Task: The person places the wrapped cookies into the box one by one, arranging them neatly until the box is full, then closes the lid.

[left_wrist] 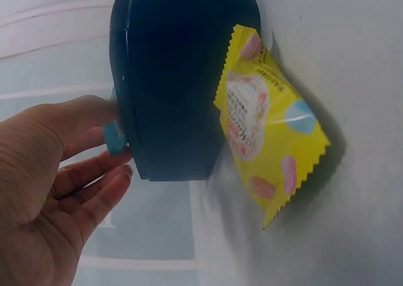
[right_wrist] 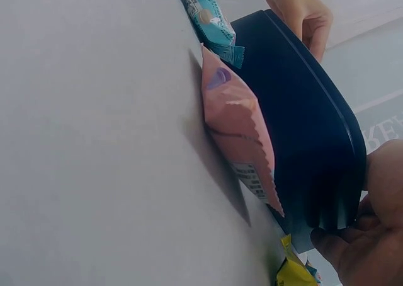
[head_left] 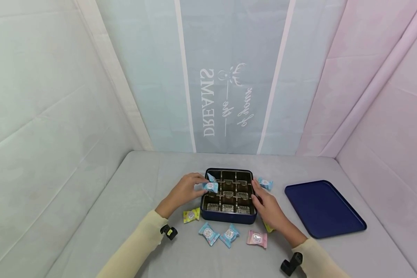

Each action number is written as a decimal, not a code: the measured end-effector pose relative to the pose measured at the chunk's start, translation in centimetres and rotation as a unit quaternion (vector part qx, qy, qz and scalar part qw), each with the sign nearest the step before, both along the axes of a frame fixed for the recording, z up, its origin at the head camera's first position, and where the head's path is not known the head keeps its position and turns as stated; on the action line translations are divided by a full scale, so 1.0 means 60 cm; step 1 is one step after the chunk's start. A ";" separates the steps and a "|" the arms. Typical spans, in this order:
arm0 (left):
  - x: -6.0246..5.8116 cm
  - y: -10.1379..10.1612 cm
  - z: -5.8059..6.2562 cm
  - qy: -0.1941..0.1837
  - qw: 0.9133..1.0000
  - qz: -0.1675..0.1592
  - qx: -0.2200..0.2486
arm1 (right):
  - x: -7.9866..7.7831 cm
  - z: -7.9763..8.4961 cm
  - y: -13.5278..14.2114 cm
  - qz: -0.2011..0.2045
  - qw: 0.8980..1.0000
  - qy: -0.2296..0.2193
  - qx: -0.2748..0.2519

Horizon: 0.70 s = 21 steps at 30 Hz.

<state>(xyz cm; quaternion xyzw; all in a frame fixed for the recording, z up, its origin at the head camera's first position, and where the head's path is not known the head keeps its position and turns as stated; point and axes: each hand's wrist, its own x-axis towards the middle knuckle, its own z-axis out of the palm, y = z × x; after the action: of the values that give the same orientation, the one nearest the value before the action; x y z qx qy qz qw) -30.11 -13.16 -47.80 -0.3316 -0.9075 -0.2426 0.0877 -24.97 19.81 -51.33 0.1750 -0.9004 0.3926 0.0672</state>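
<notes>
My left hand [head_left: 187, 190] pinches a blue-wrapped candy [head_left: 211, 187] between thumb and fingers, over the left column of a dark blue box [head_left: 228, 217]. A divided insert with several compartments lines the box. Another blue wrapper piece [head_left: 211, 177] shows at the back left compartment; whether it is a separate candy I cannot tell. On the box's right side, my right hand [head_left: 269, 208] holds the rim and wall, thumb toward the front. In the left wrist view the pinched candy [left_wrist: 115, 135] is partly hidden behind the box wall.
Around the box lie a yellow candy [head_left: 191, 215], two blue candies [head_left: 209, 234] in front, a pink candy [head_left: 257, 239] and a blue candy [head_left: 265, 183] behind the right hand. Another yellow candy [head_left: 268, 227] is partly covered by that hand. The blue lid [head_left: 324, 208] lies at right.
</notes>
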 end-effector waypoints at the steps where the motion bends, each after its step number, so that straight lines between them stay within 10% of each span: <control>1: 0.001 0.001 0.000 0.001 1.000 0.000 -0.005 | 0.000 0.000 0.000 -0.001 1.000 0.000 -0.001; 21: 0.009 0.018 0.004 0.023 0.998 0.005 -0.059 | 0.000 0.002 0.002 0.002 1.000 -0.018 -0.009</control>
<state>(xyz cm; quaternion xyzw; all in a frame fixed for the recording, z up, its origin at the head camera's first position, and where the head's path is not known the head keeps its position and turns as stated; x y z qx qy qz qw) -29.59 -12.07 -47.57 -0.3371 -0.9195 -0.1807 0.0903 -24.94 19.91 -51.21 0.1694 -0.8976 0.4035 0.0520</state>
